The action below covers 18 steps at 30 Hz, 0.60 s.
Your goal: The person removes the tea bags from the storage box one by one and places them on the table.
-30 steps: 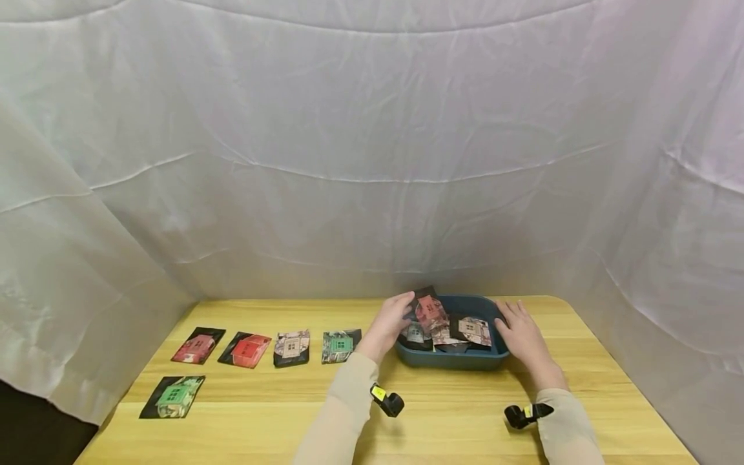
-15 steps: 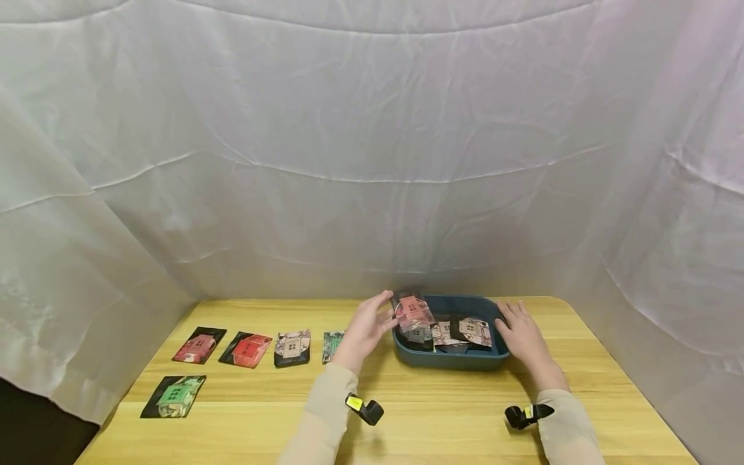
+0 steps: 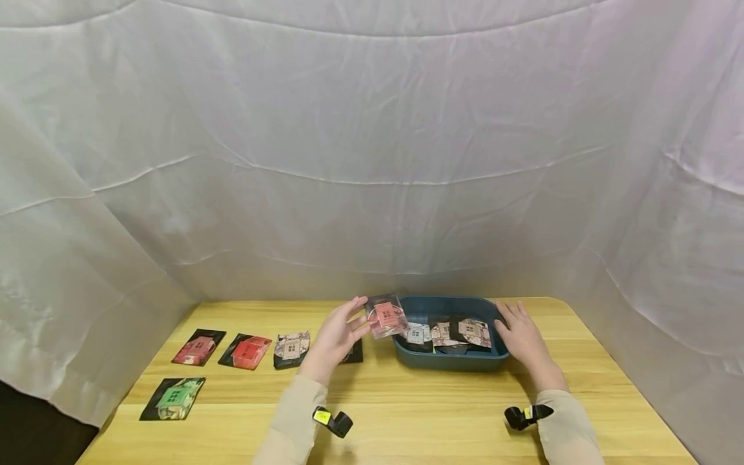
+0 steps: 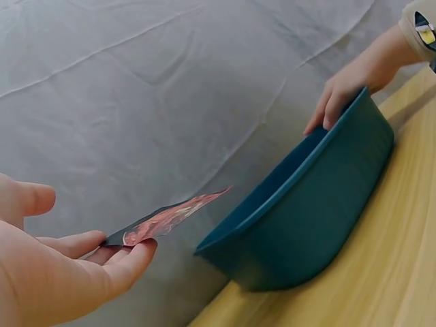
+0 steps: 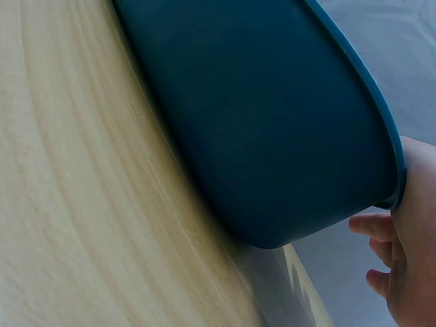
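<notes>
My left hand (image 3: 334, 336) holds a black packet with a red label (image 3: 385, 315) by its edge, above the table left of the bin. In the left wrist view the packet (image 4: 167, 221) sits at the fingertips, tilted, with the thumb apart. My right hand (image 3: 523, 336) grips the right end of the dark blue plastic bin (image 3: 450, 361), thumb over the rim and fingers outside it, as the right wrist view shows. Inside the bin lie several packets, among them a grey-labelled one (image 3: 415, 334) and a beige-labelled one (image 3: 473, 331).
Several packets lie on the wooden table: a dark red one (image 3: 199, 347), a bright red one (image 3: 245, 352), a beige one (image 3: 292, 349), and a green one (image 3: 173, 398) nearer the front. Another packet (image 3: 356, 352) is partly hidden behind the left hand. A pale curtain (image 3: 372, 194) hangs behind.
The left hand has moved left with the red-labelled packet, lifting it from over the bin's left part to beside its left rim. The right hand has stayed on the bin.
</notes>
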Motion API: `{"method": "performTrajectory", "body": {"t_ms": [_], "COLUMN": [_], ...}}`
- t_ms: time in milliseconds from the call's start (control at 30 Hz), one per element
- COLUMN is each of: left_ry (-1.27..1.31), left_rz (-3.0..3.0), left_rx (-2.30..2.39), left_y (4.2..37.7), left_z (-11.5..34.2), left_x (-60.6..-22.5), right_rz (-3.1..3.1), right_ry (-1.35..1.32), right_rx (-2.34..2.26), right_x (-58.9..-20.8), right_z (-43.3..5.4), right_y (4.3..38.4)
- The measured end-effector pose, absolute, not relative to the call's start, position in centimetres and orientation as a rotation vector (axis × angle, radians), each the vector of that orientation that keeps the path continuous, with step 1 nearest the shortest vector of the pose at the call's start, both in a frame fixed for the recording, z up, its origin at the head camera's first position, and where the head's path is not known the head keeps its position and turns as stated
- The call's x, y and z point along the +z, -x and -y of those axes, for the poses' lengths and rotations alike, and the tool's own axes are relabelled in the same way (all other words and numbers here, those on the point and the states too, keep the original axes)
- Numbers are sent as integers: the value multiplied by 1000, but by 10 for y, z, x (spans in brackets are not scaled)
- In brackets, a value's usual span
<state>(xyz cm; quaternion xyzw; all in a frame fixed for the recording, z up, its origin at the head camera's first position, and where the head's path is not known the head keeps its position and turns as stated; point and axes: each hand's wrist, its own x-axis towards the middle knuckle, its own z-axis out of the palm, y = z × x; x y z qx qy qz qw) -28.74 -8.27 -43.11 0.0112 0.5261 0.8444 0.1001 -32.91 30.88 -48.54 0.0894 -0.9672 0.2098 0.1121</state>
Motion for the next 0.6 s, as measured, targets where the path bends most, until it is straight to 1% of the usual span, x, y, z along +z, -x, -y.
{"method": "performTrajectory", "body": {"t_ms": [400,600], "left_ry": [14,112], "left_rz": [-1688,-1710], "left_rx": [2435,2422], "left_y": [271,262], "left_z": [125,149], "left_x": [-431,-431], "right_rz": [2806,2809], "right_ry": [-273,-272], "right_rx": [616,622], "right_x": [-485,-486], "right_z": [-309,-308], "right_y": [329,329]}}
